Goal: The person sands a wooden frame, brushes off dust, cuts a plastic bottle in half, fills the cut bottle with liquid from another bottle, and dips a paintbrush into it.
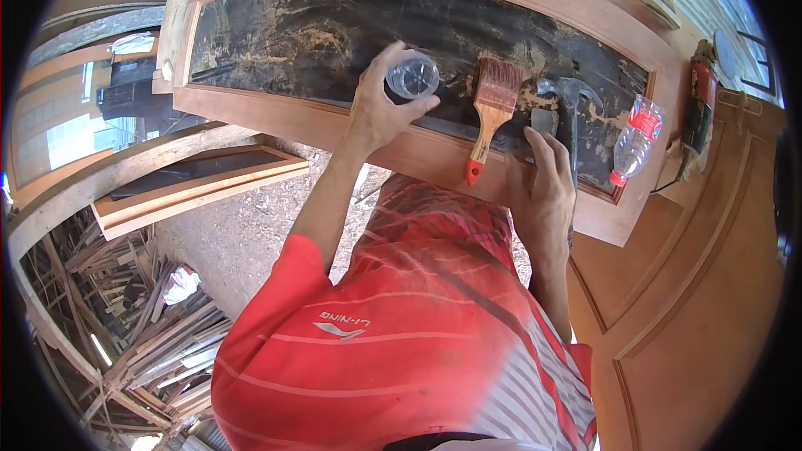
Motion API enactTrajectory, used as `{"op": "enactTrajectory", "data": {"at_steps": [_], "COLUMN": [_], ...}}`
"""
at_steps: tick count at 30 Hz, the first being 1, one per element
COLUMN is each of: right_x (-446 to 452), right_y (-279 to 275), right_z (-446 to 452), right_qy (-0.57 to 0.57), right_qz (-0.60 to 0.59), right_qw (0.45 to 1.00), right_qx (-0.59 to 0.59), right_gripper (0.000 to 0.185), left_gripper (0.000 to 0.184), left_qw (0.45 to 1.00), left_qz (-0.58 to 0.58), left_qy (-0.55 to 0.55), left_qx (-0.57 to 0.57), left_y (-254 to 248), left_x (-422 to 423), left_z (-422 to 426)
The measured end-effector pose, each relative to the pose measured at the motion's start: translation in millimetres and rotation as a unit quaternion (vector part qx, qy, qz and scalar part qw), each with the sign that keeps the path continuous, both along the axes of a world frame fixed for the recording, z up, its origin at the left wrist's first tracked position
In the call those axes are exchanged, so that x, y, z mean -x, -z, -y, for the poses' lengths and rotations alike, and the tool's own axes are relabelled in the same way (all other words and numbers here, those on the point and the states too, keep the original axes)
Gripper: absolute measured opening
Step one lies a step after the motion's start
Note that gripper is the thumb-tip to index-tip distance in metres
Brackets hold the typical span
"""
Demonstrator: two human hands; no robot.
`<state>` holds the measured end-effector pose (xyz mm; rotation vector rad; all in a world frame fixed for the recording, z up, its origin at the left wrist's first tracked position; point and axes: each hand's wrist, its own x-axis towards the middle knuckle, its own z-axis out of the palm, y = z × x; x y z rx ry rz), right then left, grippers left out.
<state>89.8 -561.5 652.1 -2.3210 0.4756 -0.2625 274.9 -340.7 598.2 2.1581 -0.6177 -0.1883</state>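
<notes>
Holding anything with the left hand (378,113)?
Yes. Thumb and fingers are closed around a clear plastic container (413,75).

Where's the container?
Over the dark, blotched inset (267,33) of a wood-framed panel (267,110), left of the brush (496,100). Round rim faces the camera. Can't tell if it touches the inset.

Right hand (553,175)?
At the near edge of the panel, fingers bent, back of hand up. Fingertips are at a small flat grey piece (545,122). Can't tell if it's gripped or only touched.

Hands together?
No, well apart. Brush lies between them.

Brush details?
Flat, reddish-brown bristles pointing away from the person, pale wooden handle, red tip over the near frame rail.

What else is near the right hand?
Claw hammer (570,92), head just beyond the fingers. Dark handle runs toward the person, partly hidden by the hand.

Right end?
Clear plastic bottle (639,140) on its side, red label, red cap toward the person. Past it, a red and dark power tool (702,100).

Off to the left?
Smaller framed panel (200,184), lower down. Pile of wood strips (167,359) below that.
</notes>
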Motion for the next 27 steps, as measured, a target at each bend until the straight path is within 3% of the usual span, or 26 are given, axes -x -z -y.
{"op": "enactTrajectory", "data": {"at_steps": [2,5,8,11,13,14,15,18,20,21,22,23,24,26,27], "right_x": [-6,-16,-25,-36,-44,-46,-46,-44,-49,-48,-45,-42,-40,-37,-37], "right_y": [11,19,44,32,31,37,32,12,5,-4,-11,-11,-12,-12,-10], "right_z": [-3,-6,-6,-5,-4,-2,-9,-29,-34,-45,-56,-69,-83,-107,-120], "right_qy": [-0.043,-0.156,-0.219,-0.257,-0.277,-0.277,-0.247,-0.178,-0.186,-0.162,-0.138,-0.122,-0.106,-0.119,-0.147], "right_qz": [-0.021,-0.025,-0.004,0.002,0.012,0.028,0.02,0.066,0.195,0.216,0.236,0.253,0.267,0.287,0.298], "right_qw": [0.999,0.976,0.948,0.931,0.917,0.904,0.925,0.946,0.934,0.936,0.937,0.95,0.956,0.95,0.942], "right_qx": [0.018,0.152,0.23,0.259,0.286,0.324,0.288,0.262,0.236,0.227,0.218,0.136,0.055,-0.036,-0.049], "right_gripper": [0.046,0.051,0.053,0.042,0.035,0.042,0.046,0.06,0.042,0.036,0.03,0.028,0.027,0.027,0.028], "left_gripper": [0.089,0.073,0.074,0.073,0.071,0.071,0.064,0.061,0.063,0.064,0.065,0.062,0.058,0.062,0.062], "left_qw": [0.998,0.996,0.984,0.985,0.995,0.995,0.981,0.95,0.866,0.86,0.817,0.785,0.71,0.688,0.694], "left_qz": [0.051,0.055,0.166,0.167,0.054,-0.004,-0.088,-0.213,-0.41,-0.455,-0.489,-0.429,-0.348,-0.555,-0.532], "left_qy": [0.009,-0.023,-0.02,-0.018,-0.034,-0.045,-0.069,-0.143,-0.237,-0.229,-0.209,-0.125,-0.032,-0.26,-0.235], "left_qx": [-0.031,0.063,0.068,0.041,0.076,0.095,0.161,0.176,0.16,-0.032,-0.22,-0.429,-0.612,-0.389,-0.424], "left_y": [12,6,-3,-24,-46,-50,-35,-23,4,34,64,76,83,95,94], "left_x": [-2,6,13,25,38,46,53,85,117,137,166,207,251,324,359], "left_z": [-1,-4,-25,-66,-100,-123,-155,-261,-342,-382,-416,-437,-451,-478,-476]}}
